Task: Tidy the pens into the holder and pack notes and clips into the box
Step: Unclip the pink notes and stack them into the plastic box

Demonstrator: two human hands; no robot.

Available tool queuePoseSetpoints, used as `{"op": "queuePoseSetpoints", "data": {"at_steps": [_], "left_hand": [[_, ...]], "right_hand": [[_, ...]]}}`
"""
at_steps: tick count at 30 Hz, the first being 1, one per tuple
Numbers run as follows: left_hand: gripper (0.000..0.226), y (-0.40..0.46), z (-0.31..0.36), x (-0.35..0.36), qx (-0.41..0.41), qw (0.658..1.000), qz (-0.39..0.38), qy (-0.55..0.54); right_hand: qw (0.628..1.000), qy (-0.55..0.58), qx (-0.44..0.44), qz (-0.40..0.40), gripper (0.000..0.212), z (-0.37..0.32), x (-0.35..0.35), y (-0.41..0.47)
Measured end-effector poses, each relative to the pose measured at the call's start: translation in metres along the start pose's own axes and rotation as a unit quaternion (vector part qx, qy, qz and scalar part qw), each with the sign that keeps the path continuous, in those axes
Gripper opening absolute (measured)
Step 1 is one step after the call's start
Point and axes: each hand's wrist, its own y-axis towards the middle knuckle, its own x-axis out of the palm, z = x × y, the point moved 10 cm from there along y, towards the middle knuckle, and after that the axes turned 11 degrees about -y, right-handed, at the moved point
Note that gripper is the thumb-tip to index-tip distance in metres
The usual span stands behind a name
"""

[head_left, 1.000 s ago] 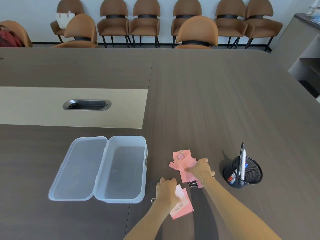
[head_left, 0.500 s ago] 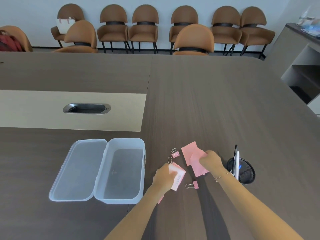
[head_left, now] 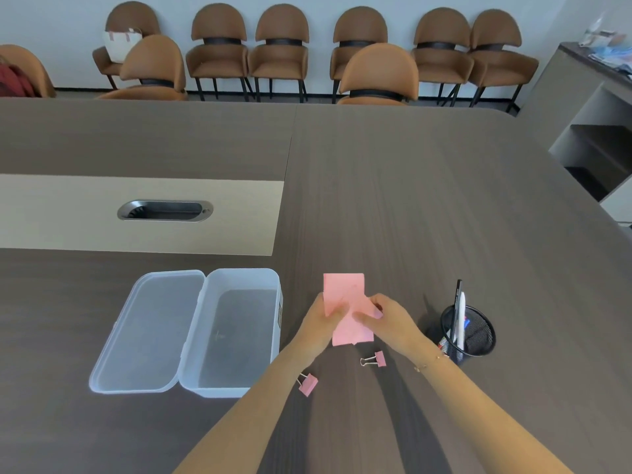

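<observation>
Pink notes (head_left: 345,302), no legible writing

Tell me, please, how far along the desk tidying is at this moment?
Done: the pens stand in the mesh holder. In hand: the left hand and right hand together hold a stack of pink notes above the table. Left: the open box looks empty, so the notes must go in, along with two pink clips, one below the notes and one beside the left forearm.
</observation>
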Motion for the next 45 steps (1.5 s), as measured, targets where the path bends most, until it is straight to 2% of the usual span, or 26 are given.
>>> {"op": "queuePoseSetpoints", "data": {"at_steps": [3,5,9,11,16,18,21,26,28,31,33,38,41,45], "left_hand": [[0.059,0.001,-0.004,-0.007,0.023,0.998,0.017,0.051],[0.045,0.000,-0.010,-0.014,0.025,0.993,0.019,0.115],[0.028,-0.001,-0.033,-0.033,0.020,0.950,0.045,0.308],[0.031,-0.005,-0.040,-0.037,0.013,0.949,0.060,0.311],[0.040,-0.004,-0.048,-0.042,0.009,0.949,0.068,0.309],[0.036,-0.002,-0.050,-0.037,0.015,0.949,0.058,0.309],[0.027,-0.001,-0.045,-0.031,0.044,0.943,0.062,0.323],[0.035,0.003,-0.037,-0.033,0.046,0.913,0.086,0.396],[0.032,0.003,-0.040,-0.028,0.024,0.922,0.060,0.383],[0.029,0.007,-0.026,-0.025,0.023,0.930,0.043,0.365],[0.026,0.008,0.005,-0.032,0.054,0.943,0.068,0.320],[0.027,-0.006,0.094,-0.083,0.088,0.959,0.189,0.191],[0.028,-0.028,0.117,-0.130,0.083,0.947,0.265,0.159],[0.018,-0.051,0.105,-0.181,0.048,0.921,0.319,0.218]], "right_hand": [[0.997,-0.068,-0.024,0.034,0.034,-0.004,0.002,-0.002],[0.987,-0.136,-0.051,0.072,0.033,-0.006,-0.002,-0.004],[0.974,-0.203,-0.082,0.057,0.025,0.001,0.013,-0.003],[0.976,-0.197,-0.082,0.042,0.023,0.005,0.023,-0.002],[0.993,-0.096,-0.066,0.014,0.032,0.017,0.032,0.003],[0.995,-0.068,-0.074,-0.006,0.028,0.017,0.040,0.004],[0.995,-0.066,-0.075,0.007,0.018,0.014,0.042,0.006],[0.995,-0.071,-0.068,0.016,0.010,0.019,0.039,0.012],[0.997,-0.042,-0.065,0.009,0.006,0.020,0.043,0.010],[0.999,0.019,-0.033,0.036,0.010,0.019,0.034,0.008],[0.996,0.073,-0.021,0.054,0.003,0.008,0.019,0.008],[0.980,0.167,-0.065,0.083,0.010,-0.081,-0.019,0.010],[0.985,0.136,-0.076,0.075,0.006,-0.133,-0.009,0.017],[0.995,0.017,-0.067,0.077,0.015,-0.170,0.037,0.027]]}}
